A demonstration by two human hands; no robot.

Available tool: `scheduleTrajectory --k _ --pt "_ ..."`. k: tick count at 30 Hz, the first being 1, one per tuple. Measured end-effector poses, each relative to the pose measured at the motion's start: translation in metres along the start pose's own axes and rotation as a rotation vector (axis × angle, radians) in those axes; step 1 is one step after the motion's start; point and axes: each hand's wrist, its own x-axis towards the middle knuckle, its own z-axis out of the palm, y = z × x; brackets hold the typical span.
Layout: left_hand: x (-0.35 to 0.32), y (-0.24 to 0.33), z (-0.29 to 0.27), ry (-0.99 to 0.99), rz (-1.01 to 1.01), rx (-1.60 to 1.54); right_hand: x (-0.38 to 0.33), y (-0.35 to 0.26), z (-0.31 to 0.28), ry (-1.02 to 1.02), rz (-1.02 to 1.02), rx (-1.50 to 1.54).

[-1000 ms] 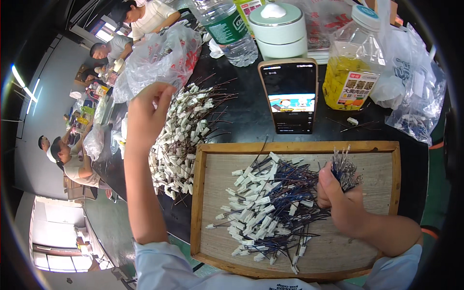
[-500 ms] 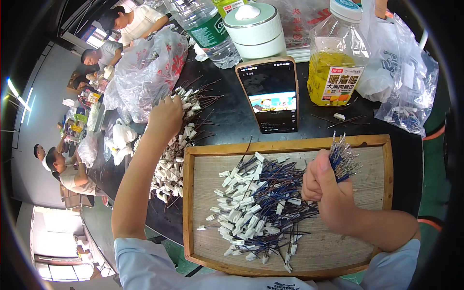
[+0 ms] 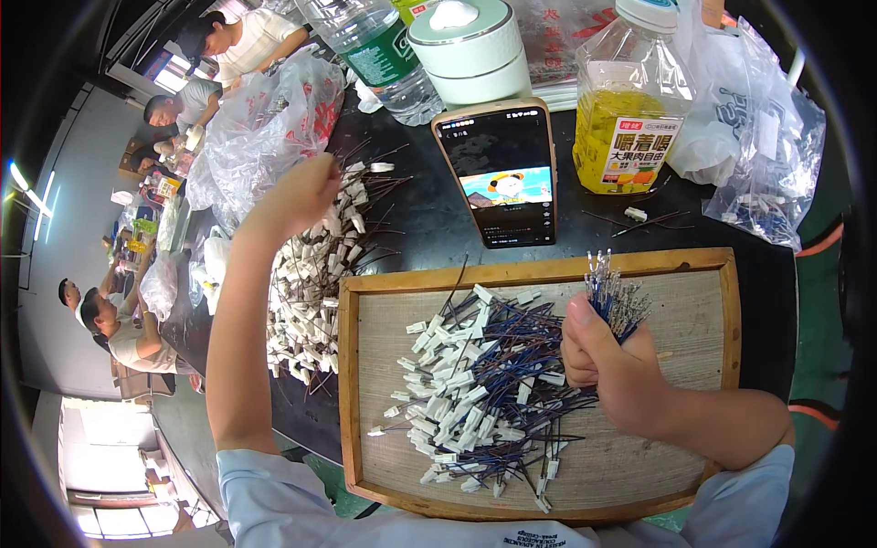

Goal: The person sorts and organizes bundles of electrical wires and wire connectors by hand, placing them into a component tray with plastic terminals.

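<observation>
A: Taking the wooden tray [image 3: 539, 268] as landmark, what does the head view show?

B: A shallow, wood-rimmed tray on a black table [image 3: 425, 230]. Inside, left of its middle, lies a tangled heap of white-plugged wire leads [image 3: 448, 402]. Outside its left edge is a pile of similar connectors [image 3: 306, 310].

A: And the hands?

B: The right hand [image 3: 621, 365], over the tray's right half, is clamped around a bundle of wires [image 3: 621, 300] — bare metal tips fanning upward. The left hand [image 3: 306, 192] is beyond the tray's far left corner, beside the pile's far end. Its fingers curl inward; I cannot tell whether they grip anything.

A: Which step is in hand?

B: My judgement: reaching for leads at the pile while the right fist holds a gathered bunch. The next move seems to call for a light left pinch, freeing leads without snagging.

A: Anything nearby?

B: Past the tray's far edge, a lit smartphone [image 3: 498, 146] stands upright; farther right, a plastic jar [image 3: 630, 137] with yellow contents.
</observation>
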Motion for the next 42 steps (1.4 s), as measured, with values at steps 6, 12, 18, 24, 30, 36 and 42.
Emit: scheduleTrajectory --k 6,12,18,24,30,36,42 --pt "0.018 0.025 0.024 -0.1 0.198 -0.021 0.002 0.0 0.002 -0.02 0.054 -0.005" --pt "0.028 0.044 0.021 -0.141 0.215 -0.395 0.002 -0.002 0.001 -0.017 0.078 -0.062" --pt "0.014 0.051 0.014 -0.086 0.128 -0.277 0.002 -0.004 0.003 -0.018 0.108 -0.059" --pt "-0.013 0.082 0.027 0.102 -0.013 0.339 0.002 -0.004 0.001 -0.025 0.114 -0.061" --pt "-0.02 0.094 0.045 0.101 -0.149 0.375 0.003 -0.004 0.001 -0.025 0.123 -0.042" --pt "-0.021 0.088 0.065 0.228 -0.05 0.37 0.004 -0.001 0.003 -0.023 0.117 -0.052" --pt "-0.027 0.077 0.071 0.184 0.025 0.227 0.003 -0.002 0.002 -0.023 0.126 -0.097"
